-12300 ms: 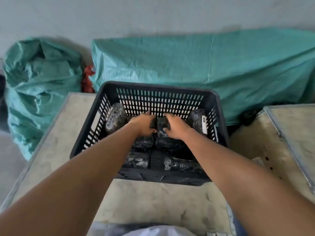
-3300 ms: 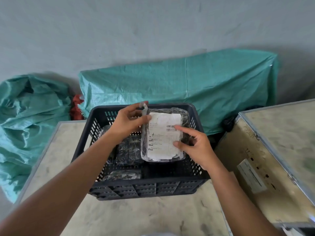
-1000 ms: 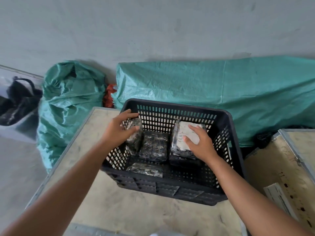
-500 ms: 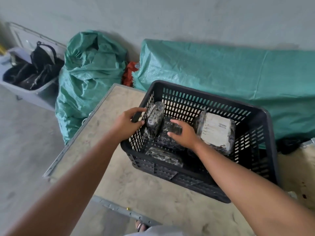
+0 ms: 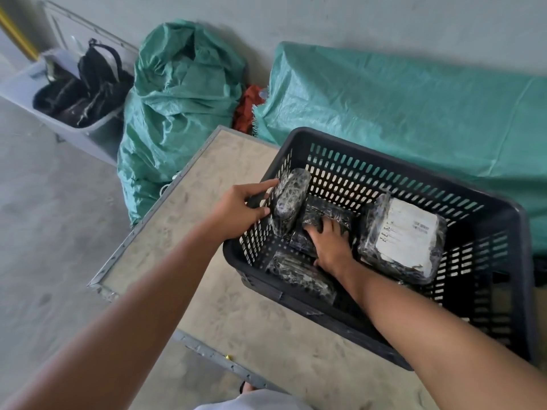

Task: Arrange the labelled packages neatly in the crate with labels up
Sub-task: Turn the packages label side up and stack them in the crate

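Note:
A black slatted plastic crate (image 5: 381,143) stands on a pale table top (image 5: 189,202). Several dark plastic-wrapped packages lie inside. One package (image 5: 405,238) at the right lies with its white label facing up. A package (image 5: 290,196) stands on edge against the crate's left wall. My left hand (image 5: 241,207) rests on that wall's rim, fingers touching the upright package. My right hand (image 5: 330,242) is inside the crate, fingers curled around the middle package (image 5: 328,211). Another dark package (image 5: 299,275) lies at the crate's near left corner.
A stuffed green woven sack (image 5: 180,90) and a green tarp-covered bulk (image 5: 414,105) stand behind the table against the grey wall. A grey bin (image 5: 97,128) holding dark bags sits on the floor at the far left. The table's metal-edged corner (image 5: 97,287) is at my left.
My right hand left the label-up package at the right and moved onto the middle package, its fingers now curled around it. My left hand stays at the crate's left wall. The view swung left.

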The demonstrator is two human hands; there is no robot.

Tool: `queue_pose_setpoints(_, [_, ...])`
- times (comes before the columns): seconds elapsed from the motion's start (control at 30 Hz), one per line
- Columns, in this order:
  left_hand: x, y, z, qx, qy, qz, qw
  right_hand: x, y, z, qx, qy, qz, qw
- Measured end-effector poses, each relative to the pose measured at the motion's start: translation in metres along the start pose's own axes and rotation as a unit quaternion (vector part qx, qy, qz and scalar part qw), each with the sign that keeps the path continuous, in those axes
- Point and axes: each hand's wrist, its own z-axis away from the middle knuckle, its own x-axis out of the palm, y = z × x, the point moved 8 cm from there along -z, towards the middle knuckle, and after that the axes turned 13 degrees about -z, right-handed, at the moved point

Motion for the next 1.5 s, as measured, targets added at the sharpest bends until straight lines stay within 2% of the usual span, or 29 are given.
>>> queue_pose_setpoints(0.27, [0.001, 0.002, 0.001, 0.003, -0.005, 0.024, 1.0, -0.023, 0.004, 0.01, -0.047, 0.014, -0.145, 0.988])
queue_pose_setpoints(0.4, [0.003, 0.003, 0.0, -0.001, -0.006, 0.029, 1.0, -0.048, -0.004, 0.02, -0.101, 0.058, -0.195, 0.974])
queue_pose_setpoints(0.57, [0.003, 0.002, 0.0, -0.005, -0.004, 0.045, 0.999, -0.072, -0.002, 0.024, -0.098, 0.076, -0.227, 0.966])
queue_pose_setpoints(0.77, [0.002, 0.003, 0.001, -0.009, 0.003, 0.057, 0.998, -0.109, 0.01, 0.029, -0.049, 0.091, -0.353, 0.93])
queue_pose_setpoints(0.97, [-0.002, 0.01, 0.005, 0.024, 0.02, 0.011, 0.999, -0.15, 0.001, 0.08, -0.097, 0.118, -0.408, 0.9])
queue_pose_setpoints(1.03, [-0.009, 0.019, 0.008, 0.052, 0.049, -0.089, 0.993, -0.167, -0.001, 0.1, -0.106, 0.125, -0.433, 0.886])
queue_pose_setpoints(1.1, [-0.016, 0.045, 0.015, 0.13, 0.099, -0.159, 0.974, -0.187, 0.0, 0.119, -0.124, 0.13, -0.459, 0.87])
queue_pose_setpoints(1.17, [-0.019, 0.077, 0.023, 0.201, 0.113, -0.085, 0.969, -0.21, 0.005, 0.135, -0.146, 0.138, -0.481, 0.854])
queue_pose_setpoints(1.23, [-0.013, 0.108, 0.028, 0.225, 0.038, 0.08, 0.97, -0.23, 0.007, 0.149, -0.163, 0.133, -0.503, 0.838])
queue_pose_setpoints(1.3, [-0.008, 0.138, 0.036, 0.248, -0.054, 0.177, 0.951, -0.246, 0.006, 0.162, -0.175, 0.121, -0.52, 0.827])
queue_pose_setpoints(1.43, [0.002, 0.178, 0.051, 0.286, -0.181, 0.17, 0.925, -0.265, 0.007, 0.179, -0.191, 0.094, -0.552, 0.806])
queue_pose_setpoints(1.5, [0.007, 0.186, 0.053, 0.302, -0.182, 0.149, 0.924, -0.267, 0.012, 0.18, -0.179, 0.096, -0.565, 0.8])
